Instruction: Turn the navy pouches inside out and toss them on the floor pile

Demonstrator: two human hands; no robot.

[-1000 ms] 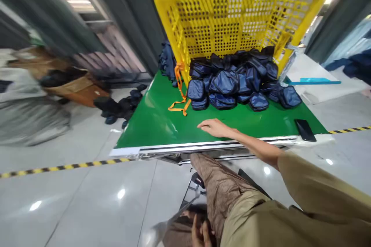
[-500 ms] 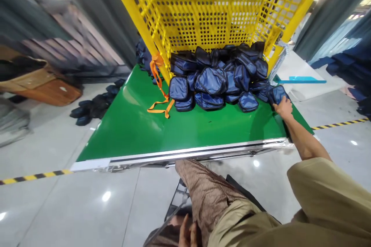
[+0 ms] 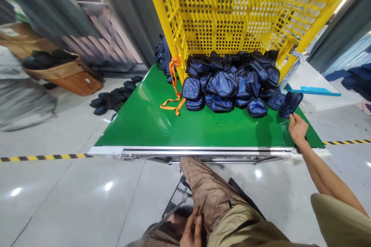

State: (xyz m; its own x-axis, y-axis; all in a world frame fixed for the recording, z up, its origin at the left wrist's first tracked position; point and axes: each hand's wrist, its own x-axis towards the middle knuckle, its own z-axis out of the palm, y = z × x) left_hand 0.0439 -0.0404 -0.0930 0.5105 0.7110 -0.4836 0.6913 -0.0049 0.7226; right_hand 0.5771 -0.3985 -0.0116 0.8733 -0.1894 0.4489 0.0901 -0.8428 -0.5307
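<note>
Looking from the left, I see a brown basket (image 3: 68, 77) on the floor with dark pouches (image 3: 114, 98) scattered near it. My left hand (image 3: 193, 233) rests low by my knee, fingers loosely curled and grasping nothing. The green table (image 3: 150, 123) carries an orange strap (image 3: 174, 85) hanging from the tipped yellow crate (image 3: 240, 11), and a heap of navy pouches (image 3: 228, 85) spills out of the crate onto the green top. At the table's right edge my right hand (image 3: 297, 128) pinches one navy pouch (image 3: 290, 103) by its lower corner, lifted just clear of the heap and tilted. A teal strip (image 3: 314, 91) lies on the white sheet beyond.
</note>
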